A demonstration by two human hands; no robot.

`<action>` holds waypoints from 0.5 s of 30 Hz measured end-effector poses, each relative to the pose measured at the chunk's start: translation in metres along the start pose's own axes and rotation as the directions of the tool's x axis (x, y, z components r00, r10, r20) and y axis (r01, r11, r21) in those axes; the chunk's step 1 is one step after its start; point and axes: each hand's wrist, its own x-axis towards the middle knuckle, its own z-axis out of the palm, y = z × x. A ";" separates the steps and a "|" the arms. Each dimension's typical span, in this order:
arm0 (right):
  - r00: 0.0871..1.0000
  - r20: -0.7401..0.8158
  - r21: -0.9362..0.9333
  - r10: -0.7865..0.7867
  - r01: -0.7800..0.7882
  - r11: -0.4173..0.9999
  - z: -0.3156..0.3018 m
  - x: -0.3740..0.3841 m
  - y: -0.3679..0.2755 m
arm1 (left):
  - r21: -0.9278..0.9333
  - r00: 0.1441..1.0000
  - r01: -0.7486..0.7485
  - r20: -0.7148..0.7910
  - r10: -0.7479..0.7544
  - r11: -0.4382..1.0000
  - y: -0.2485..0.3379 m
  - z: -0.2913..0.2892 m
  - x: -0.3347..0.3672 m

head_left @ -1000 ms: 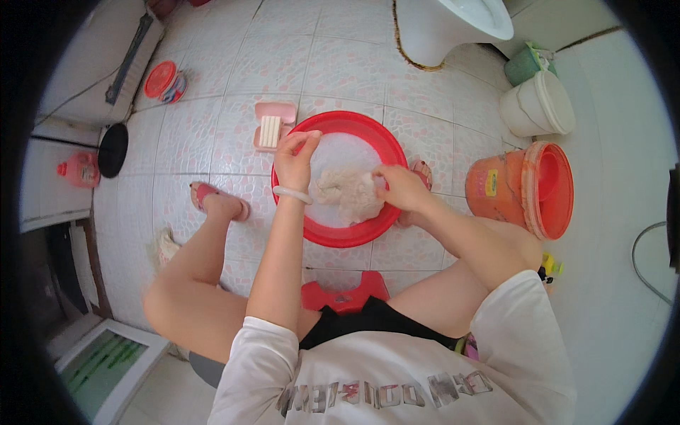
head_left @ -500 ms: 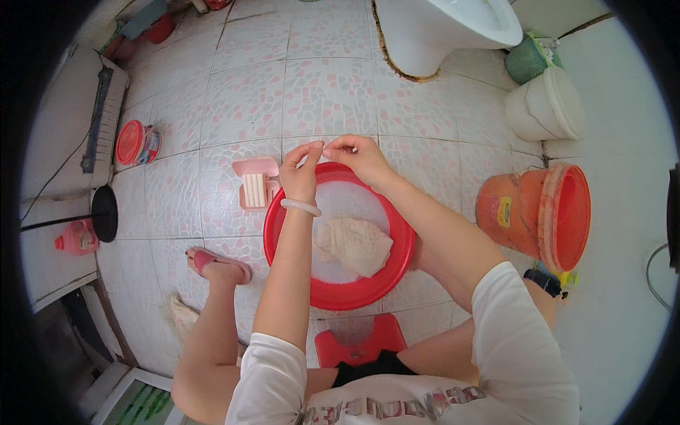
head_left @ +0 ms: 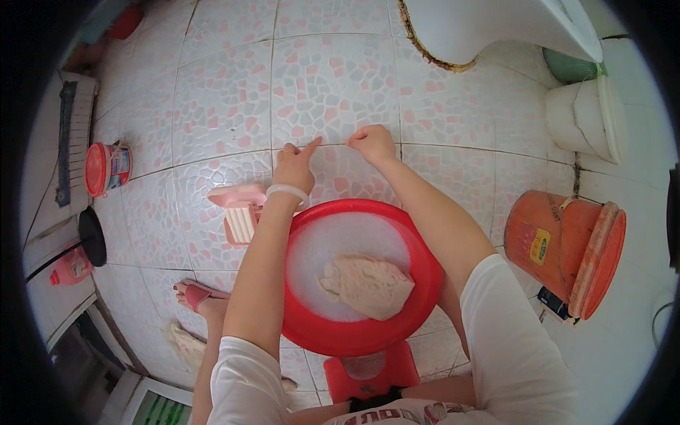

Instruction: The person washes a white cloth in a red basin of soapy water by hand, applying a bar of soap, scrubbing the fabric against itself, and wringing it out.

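Beyond the far rim of a red basin (head_left: 361, 345), both my hands hang in the air over the tiled floor. My left hand (head_left: 295, 168), with a white bangle on its wrist, has its fingers apart and one digit pointing outward; nothing shows in it. The fingers of my right hand (head_left: 373, 144) are pinched together, and whatever they hold, if anything, is too small to make out. White suds fill the basin, and a bunched, wet cream cloth (head_left: 368, 287) lies in them. Neither hand touches the basin or the cloth.
An open pink soap box (head_left: 242, 225) with a ridged cream bar stands left of the basin. A red stool (head_left: 375, 372) is close in front of me. Orange bucket (head_left: 542, 241) and white bucket (head_left: 577, 117) stand at right, a small red-lidded tub (head_left: 106, 168) at left.
My hands have drawn apart, the left one with its fingers loosened, the right still pinched. The view has shifted, so the basin and cloth sit lower in it.
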 end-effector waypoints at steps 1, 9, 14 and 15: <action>1.000 -0.020 -0.040 0.004 -0.005 0.999 0.005 0.003 0.000 | 0.092 0.992 -0.012 0.130 0.000 0.996 0.006 -0.002 0.001; 0.997 -0.053 -0.102 0.049 -0.055 0.993 0.006 -0.002 -0.008 | 0.403 0.923 -0.048 0.367 -0.113 0.914 0.027 0.008 0.008; 0.983 -0.182 -0.085 -0.019 0.004 0.996 -0.029 0.000 0.032 | 0.424 0.928 -0.057 0.357 -0.109 0.904 0.031 0.014 0.010; 0.983 -0.180 -0.033 0.029 -0.035 0.999 -0.043 0.001 0.044 | 0.432 0.933 -0.065 0.347 -0.099 0.900 0.029 0.016 0.010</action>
